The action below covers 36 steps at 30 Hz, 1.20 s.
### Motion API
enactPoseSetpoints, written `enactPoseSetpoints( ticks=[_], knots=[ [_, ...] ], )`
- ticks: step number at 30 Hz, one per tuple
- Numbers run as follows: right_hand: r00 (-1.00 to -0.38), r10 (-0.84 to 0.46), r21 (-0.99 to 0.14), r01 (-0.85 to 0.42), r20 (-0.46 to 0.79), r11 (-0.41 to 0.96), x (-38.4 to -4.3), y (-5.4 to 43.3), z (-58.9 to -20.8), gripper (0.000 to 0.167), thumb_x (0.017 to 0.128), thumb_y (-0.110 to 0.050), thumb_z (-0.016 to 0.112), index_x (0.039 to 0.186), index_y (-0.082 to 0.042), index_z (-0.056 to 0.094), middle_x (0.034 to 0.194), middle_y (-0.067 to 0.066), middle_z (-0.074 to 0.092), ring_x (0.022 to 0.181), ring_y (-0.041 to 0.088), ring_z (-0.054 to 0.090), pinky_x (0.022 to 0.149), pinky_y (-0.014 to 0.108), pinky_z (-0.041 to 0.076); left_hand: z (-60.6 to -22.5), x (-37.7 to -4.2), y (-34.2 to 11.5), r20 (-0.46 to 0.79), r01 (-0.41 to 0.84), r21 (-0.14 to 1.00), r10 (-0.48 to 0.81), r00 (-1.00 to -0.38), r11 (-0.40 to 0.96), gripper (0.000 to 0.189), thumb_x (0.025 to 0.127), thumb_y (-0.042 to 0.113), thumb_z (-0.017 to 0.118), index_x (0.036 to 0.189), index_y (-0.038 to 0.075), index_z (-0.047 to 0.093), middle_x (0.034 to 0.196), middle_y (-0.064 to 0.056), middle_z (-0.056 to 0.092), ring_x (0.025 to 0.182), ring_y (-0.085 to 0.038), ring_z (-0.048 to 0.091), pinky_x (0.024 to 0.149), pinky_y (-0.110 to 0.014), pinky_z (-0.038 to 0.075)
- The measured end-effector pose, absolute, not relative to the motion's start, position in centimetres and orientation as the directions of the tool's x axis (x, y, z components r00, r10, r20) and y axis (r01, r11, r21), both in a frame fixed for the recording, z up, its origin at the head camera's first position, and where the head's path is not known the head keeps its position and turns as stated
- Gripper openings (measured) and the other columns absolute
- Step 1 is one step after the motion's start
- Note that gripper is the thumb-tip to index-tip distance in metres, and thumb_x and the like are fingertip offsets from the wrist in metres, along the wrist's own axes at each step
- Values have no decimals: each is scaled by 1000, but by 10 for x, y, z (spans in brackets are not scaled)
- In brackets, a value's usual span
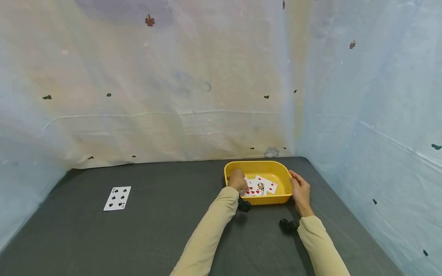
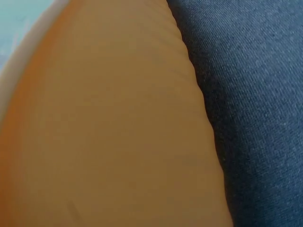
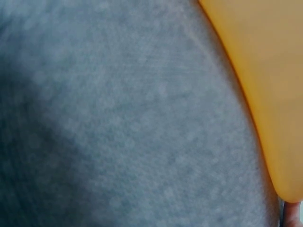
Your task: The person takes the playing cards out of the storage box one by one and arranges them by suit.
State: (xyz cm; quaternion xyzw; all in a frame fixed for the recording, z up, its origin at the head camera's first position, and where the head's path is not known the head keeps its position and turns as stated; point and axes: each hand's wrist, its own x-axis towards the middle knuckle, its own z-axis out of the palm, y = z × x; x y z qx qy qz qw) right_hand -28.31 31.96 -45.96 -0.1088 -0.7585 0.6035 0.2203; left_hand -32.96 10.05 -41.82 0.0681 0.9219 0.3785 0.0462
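In the head view a yellow tray (image 1: pixel 267 200) stands on the dark tabletop, right of centre. Several playing cards (image 1: pixel 266 184) lie face up and overlapping inside it, red pips and a court card among them. My left hand (image 1: pixel 237 180) reaches over the tray's left side, down among the cards; its fingertips are hidden. At the tray's right end, my right hand (image 1: pixel 301 193) grips the rim and outer wall. The tray's blurred wall (image 2: pixel 113 118) fills much of the left wrist view. The right wrist view has the tray's edge (image 3: pixel 270 94) at right.
A six of spades (image 1: pixel 117 198) lies face up on the dark tabletop (image 1: pixel 155 230), far to the left. Pale sheeting (image 1: pixel 193 134) hangs behind the table and along both sides. Black devices (image 1: pixel 289 225) sit at both wrists.
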Motion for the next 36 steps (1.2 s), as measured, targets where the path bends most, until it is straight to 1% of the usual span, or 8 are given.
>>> enactPoseSetpoints(
  ticks=[4, 9, 14, 16, 20, 22, 27, 36],
  knots=[
    [-877, 435, -963, -100, 204, 250, -283, 318, -459, 38, 103, -12, 44, 138, 0, 51, 141, 18, 48, 123, 30, 48, 102, 43, 39, -420, -333, 102, -47, 96, 653, 166, -985, 751, 35, 62, -1, 90, 88, -3, 66, 87, -8, 62, 93, -29, 54, 82, -39, 35],
    [-873, 447, -966, -91, 194, 240, -284, 316, -458, 37, 103, -12, 45, 138, 0, 52, 140, 18, 48, 123, 30, 48, 102, 43, 39, -418, -333, 103, -80, 67, 620, 149, -986, 782, 45, 61, -2, 91, 95, -4, 62, 92, -13, 62, 88, -30, 53, 82, -39, 42],
    [-875, 444, -969, -99, 194, 229, -284, 315, -459, 36, 103, -11, 45, 137, 2, 52, 140, 19, 48, 122, 30, 48, 102, 43, 38, -418, -331, 102, -82, 64, 660, 157, -984, 749, 39, 61, -5, 89, 91, -5, 65, 89, -14, 61, 80, -27, 54, 69, -35, 51],
    [-875, 446, -968, -91, 189, 232, -284, 316, -459, 37, 103, -11, 45, 137, 1, 52, 140, 18, 48, 123, 30, 49, 102, 43, 38, -420, -331, 102, -65, 82, 672, 169, -984, 736, 38, 60, -5, 90, 90, -5, 67, 89, -13, 62, 83, -27, 56, 67, -33, 53],
    [-874, 450, -967, -76, 182, 243, -284, 317, -460, 37, 103, -12, 45, 138, -1, 52, 141, 17, 48, 123, 28, 49, 102, 42, 39, -424, -332, 101, -38, 108, 699, 187, -982, 707, 45, 60, -4, 91, 99, -5, 67, 97, -14, 64, 100, -29, 56, 75, -31, 53],
    [-874, 451, -967, -74, 181, 246, -284, 318, -461, 37, 103, -11, 45, 138, -1, 52, 140, 17, 48, 122, 28, 50, 101, 42, 39, -426, -333, 102, -38, 105, 728, 193, -980, 678, 47, 62, -4, 90, 103, -5, 67, 101, -15, 63, 102, -30, 54, 73, -31, 53],
    [-870, 460, -968, -69, 176, 241, -284, 320, -461, 37, 103, -12, 45, 138, -1, 52, 141, 17, 48, 123, 28, 49, 102, 42, 39, -428, -333, 101, -41, 96, 790, 209, -977, 605, 43, 64, -7, 87, 100, -2, 64, 100, -16, 59, 89, -27, 52, 59, -28, 50],
    [-869, 462, -969, -71, 176, 237, -285, 321, -460, 37, 103, -11, 45, 138, -1, 52, 141, 17, 48, 124, 28, 48, 103, 42, 38, -419, -329, 102, -93, 53, 845, 245, -965, 531, 36, 70, -10, 81, 100, -1, 63, 87, -13, 53, 64, -22, 53, 50, -32, 49]
  ],
)
